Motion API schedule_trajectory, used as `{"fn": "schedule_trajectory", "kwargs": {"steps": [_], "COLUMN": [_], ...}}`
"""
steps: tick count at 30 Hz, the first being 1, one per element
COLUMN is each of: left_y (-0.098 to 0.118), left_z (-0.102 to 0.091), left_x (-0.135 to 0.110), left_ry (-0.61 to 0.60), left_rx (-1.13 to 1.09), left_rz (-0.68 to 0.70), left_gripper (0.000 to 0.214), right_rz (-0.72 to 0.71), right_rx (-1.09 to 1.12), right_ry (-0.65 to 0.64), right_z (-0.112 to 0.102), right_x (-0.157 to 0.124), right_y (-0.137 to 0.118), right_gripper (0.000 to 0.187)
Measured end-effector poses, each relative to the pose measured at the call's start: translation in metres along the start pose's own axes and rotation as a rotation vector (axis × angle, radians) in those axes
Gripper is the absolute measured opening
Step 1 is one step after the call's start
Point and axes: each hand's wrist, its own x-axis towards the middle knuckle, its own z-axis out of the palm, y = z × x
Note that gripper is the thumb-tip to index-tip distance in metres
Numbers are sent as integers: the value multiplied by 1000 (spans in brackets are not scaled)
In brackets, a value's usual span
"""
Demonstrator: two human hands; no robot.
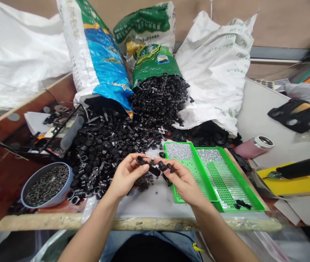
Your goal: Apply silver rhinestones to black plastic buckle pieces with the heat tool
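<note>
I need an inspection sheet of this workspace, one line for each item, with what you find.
Surface: white-covered bench with wooden front edge.
Job's things: black plastic parts; green perforated trays holding silver pieces.
Clutter: black pile spilling from woven sacks; bowl of dark pieces.
Grippers: left hand and right hand, bare, both pinching parts.
Cables: thin black wire at left.
Surroundings: pink flask, yellow tray.
</note>
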Motion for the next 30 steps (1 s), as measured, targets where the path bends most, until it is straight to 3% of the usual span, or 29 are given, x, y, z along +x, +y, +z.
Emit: {"fn": "schedule_trajectory", "kwargs": {"steps": [5, 9, 23, 30], "left_y": [-6, -6, -4, -11], "left_z": [2, 5, 6, 9], "left_x": [-12, -19, -22, -19], "left_ry": [-114, -109, -125, -73], "left_rx": [-196, -259, -281, -99], "left_rz": [-235, -312, -343, -216], "left_gripper": [52, 53, 53, 52], "right_rz": [27, 92, 115, 133], "right_rx": [-88, -22, -30, -98], "right_ry": [39, 8, -13, -37], "right_z": [-16, -14, -8, -9], "right_x": [12, 16, 16, 6], "right_y": [-12, -17, -8, -17], "right_gripper": [25, 32, 28, 27]}}
